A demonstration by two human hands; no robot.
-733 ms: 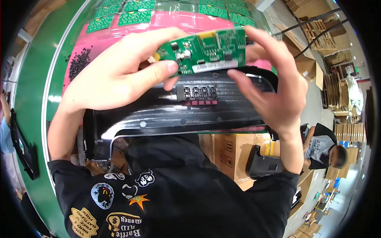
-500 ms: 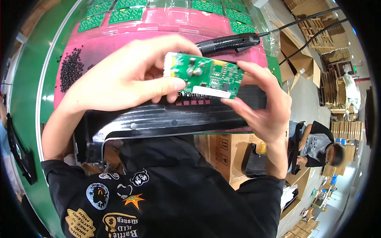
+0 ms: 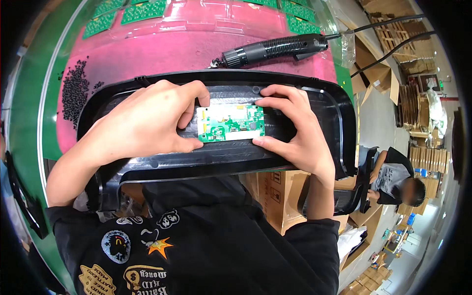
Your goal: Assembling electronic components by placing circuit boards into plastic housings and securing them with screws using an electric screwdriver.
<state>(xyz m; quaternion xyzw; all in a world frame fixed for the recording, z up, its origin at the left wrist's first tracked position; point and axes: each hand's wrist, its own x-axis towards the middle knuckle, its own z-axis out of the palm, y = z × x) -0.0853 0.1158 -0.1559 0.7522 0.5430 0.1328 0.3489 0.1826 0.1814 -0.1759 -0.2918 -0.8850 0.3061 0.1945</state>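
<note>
A green circuit board (image 3: 228,129) with a white strip along its near edge lies level over the middle of a black plastic housing (image 3: 196,164); whether it touches the floor of the housing I cannot tell. At the board's left end, my left hand (image 3: 152,120) has its thumb on the near corner and its index finger on the far one. My right hand (image 3: 302,132) pinches the right end the same way, thumb near and fingers far. The housing is a long shallow shell with raised walls, open side up.
Behind the housing lies a black electric screwdriver (image 3: 275,50), its cord running right. A heap of small black screws (image 3: 74,93) sits on the pink mat (image 3: 162,56) at left. More green boards (image 3: 142,12) rest in clear trays at the back. A co-worker (image 3: 396,177) sits at right.
Both hands have lowered the circuit board into the housing and levelled it. The board has moved away from my face, and more of the housing and the screwdriver now show.
</note>
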